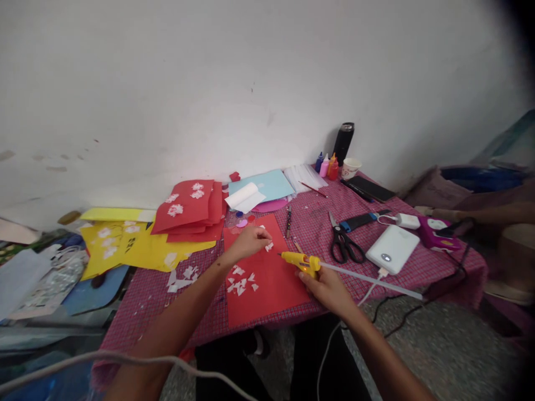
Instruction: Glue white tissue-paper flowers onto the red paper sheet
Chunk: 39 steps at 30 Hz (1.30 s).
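A red paper sheet (271, 289) lies on the table in front of me. My left hand (251, 243) is over its upper part, fingertips pinched together. Right by those fingertips is a small white paper piece (269, 247); whether it is between them or on the sheet I cannot tell. My right hand (328, 285) grips a yellow glue gun (298, 260) over the sheet's right edge, nozzle pointing left. A long translucent glue stick (371, 279) juts out of its back. Several cut white paper pieces (240, 284) lie loose on the sheet's lower left.
Red sheets with white paper flowers (188, 209) are stacked at the back left, beside yellow paper (137, 248). Black scissors (345, 242), a white power bank (393, 249) and a purple power strip (437, 236) lie to the right. A black flask (343, 143) and paper cup (351, 167) stand behind.
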Tool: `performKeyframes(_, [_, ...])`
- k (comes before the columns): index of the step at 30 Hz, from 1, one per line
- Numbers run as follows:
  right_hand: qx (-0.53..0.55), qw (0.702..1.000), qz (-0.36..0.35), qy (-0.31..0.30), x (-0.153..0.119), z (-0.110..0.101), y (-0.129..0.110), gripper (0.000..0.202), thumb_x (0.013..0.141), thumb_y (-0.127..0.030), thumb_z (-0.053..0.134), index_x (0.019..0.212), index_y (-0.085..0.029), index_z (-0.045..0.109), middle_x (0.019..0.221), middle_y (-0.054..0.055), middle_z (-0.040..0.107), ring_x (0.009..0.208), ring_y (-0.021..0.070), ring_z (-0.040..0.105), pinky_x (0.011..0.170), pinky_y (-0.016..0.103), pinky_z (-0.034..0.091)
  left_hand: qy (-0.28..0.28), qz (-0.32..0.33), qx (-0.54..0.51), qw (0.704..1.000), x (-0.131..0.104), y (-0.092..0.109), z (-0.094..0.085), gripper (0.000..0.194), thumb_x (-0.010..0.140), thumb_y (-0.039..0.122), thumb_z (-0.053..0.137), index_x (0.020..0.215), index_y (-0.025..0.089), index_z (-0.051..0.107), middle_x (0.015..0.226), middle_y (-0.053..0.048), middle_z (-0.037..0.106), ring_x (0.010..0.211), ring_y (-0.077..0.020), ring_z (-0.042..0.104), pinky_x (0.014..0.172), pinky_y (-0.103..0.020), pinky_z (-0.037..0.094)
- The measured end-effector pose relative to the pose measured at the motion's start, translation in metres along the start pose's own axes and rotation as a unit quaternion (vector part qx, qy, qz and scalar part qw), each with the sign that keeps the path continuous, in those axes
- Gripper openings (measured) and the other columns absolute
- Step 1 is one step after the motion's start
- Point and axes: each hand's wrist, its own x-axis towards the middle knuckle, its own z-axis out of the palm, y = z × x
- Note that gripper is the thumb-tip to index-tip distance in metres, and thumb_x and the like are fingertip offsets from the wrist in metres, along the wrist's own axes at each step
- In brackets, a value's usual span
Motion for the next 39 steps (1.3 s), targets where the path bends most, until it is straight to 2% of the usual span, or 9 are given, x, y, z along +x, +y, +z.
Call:
performKeyframes(3, [-0.014,1.0,0.0,-0.004,-0.001,0.0,0.002,0.038,0.083,-0.041,0.063,0.11,-0.015,0.071,0.065,0.002,0.066,0.063,0.0214,0.063,0.056,0.028,0.047,-0.032,0.047,0.051,0.997,0.011,0.006,0.008,0.014,0.08,0.023,0.065,0.082,0.016,0.077,0.081,-0.002,0.073,0.073,-0.0145,0.064,0.067,-0.024,0.046])
performKeyframes(8, [-0.032,0.999,0.001,-0.002,-0.002,0.0,0.004,0.041,0.085,-0.041,0.062,0.113,-0.012,0.069,0.068,0.004,0.067,0.064,0.0213,0.062,0.056,0.028,0.046,-0.028,0.123,0.141,0.982,0.022,0.005,0.016,0.012,0.081,0.02,0.068,0.079,0.019,0.079,0.087,-0.003,0.075,0.09,-0.0178,0.065,0.083,-0.025,0.048])
performKeyframes(16, [-0.041,0.999,0.005,-0.003,-0.003,-0.001,0.002,0.04,0.085,-0.041,0.062,0.115,-0.014,0.069,0.063,0.001,0.064,0.061,0.0204,0.061,0.055,0.028,0.045,-0.024,0.131,0.179,0.975,0.025,-0.01,0.018,0.012,0.081,0.018,0.069,0.079,0.02,0.08,0.089,-0.004,0.074,0.091,-0.019,0.064,0.082,-0.028,0.048])
performKeyframes(28, [-0.038,0.999,0.003,-0.001,-0.003,-0.001,0.005,0.041,0.086,-0.042,0.061,0.115,-0.014,0.069,0.065,0.003,0.067,0.061,0.021,0.062,0.055,0.028,0.046,-0.02,0.128,0.191,0.973,0.026,-0.017,0.023,0.013,0.082,0.02,0.067,0.081,0.022,0.08,0.088,-0.003,0.075,0.087,-0.0184,0.064,0.081,-0.029,0.048])
performKeyframes(39, [-0.028,1.0,-0.002,-0.008,-0.003,0.0,0.009,0.042,0.087,-0.043,0.06,0.117,-0.014,0.067,0.071,0.003,0.068,0.065,0.0215,0.063,0.057,0.029,0.047,-0.015,0.133,0.202,0.97,0.024,-0.02,0.022,0.012,0.083,0.02,0.069,0.083,0.021,0.081,0.096,-0.005,0.074,0.095,-0.0209,0.066,0.086,-0.032,0.048])
